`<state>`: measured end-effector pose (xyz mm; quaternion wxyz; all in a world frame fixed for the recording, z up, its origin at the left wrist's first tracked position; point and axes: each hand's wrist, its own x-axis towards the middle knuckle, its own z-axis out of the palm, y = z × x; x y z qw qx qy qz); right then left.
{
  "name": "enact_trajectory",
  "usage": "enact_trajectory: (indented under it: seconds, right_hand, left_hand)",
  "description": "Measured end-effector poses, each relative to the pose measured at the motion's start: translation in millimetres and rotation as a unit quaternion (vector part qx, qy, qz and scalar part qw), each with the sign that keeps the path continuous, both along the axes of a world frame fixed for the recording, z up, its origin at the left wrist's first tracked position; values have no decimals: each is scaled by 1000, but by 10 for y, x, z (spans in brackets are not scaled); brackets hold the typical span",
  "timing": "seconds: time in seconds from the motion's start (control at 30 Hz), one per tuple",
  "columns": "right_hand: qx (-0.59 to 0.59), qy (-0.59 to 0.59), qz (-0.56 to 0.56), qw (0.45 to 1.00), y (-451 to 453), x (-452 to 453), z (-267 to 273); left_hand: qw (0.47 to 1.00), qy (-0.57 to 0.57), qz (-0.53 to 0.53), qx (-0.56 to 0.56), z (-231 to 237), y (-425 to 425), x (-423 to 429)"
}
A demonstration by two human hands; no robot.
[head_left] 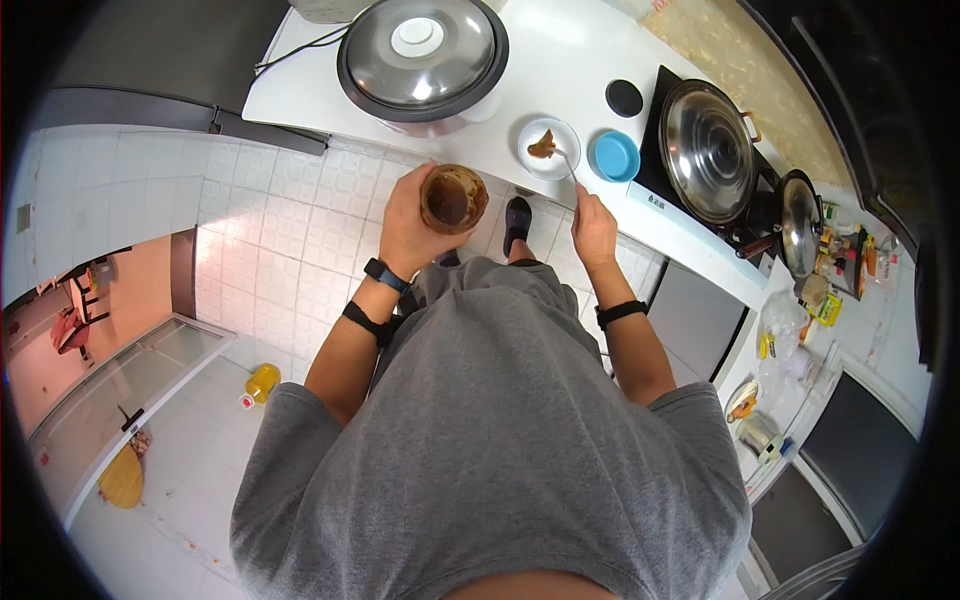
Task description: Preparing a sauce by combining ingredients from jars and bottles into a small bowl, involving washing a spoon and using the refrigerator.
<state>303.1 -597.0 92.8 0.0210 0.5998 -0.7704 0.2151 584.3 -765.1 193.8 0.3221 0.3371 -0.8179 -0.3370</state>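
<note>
My left hand (414, 229) is wrapped around an uncapped jar (454, 201), whose inner wall is smeared with brown paste. The jar is in front of the counter's near edge, its mouth facing up. In my right hand (594, 227) is the handle of a metal spoon (568, 166). A lump of brown paste (543, 145) covers the spoon's end, over a small white bowl (528, 166). Whether the paste touches the bowl cannot be told. Just right of the bowl stands a round light-blue dish (616, 157), and behind that lies a black round lid (624, 98).
A large electric cooker with a domed metal lid (420, 60) stands at the back left of the white counter (551, 67). To the right, a lidded pan (709, 150) and a smaller lidded pan with a handle (799, 225) sit on the black stove (660, 112).
</note>
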Motion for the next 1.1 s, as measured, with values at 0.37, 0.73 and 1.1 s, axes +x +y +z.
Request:
enact_trajectory:
  seconds: [0.37,0.73,1.1]
  right_hand:
    - [-118,-254,-173,944,13,136,117]
    - [-71,-779,-249,572,68,-287,241]
    - [-187,-786,-273,522,912,-495,908]
  left_hand:
    - [1000,-1,-2,-7,12,-36,-49]
    - [999,-18,-22,23,92,65,-489]
    - [986,-12,-163,20,232,246,-1288]
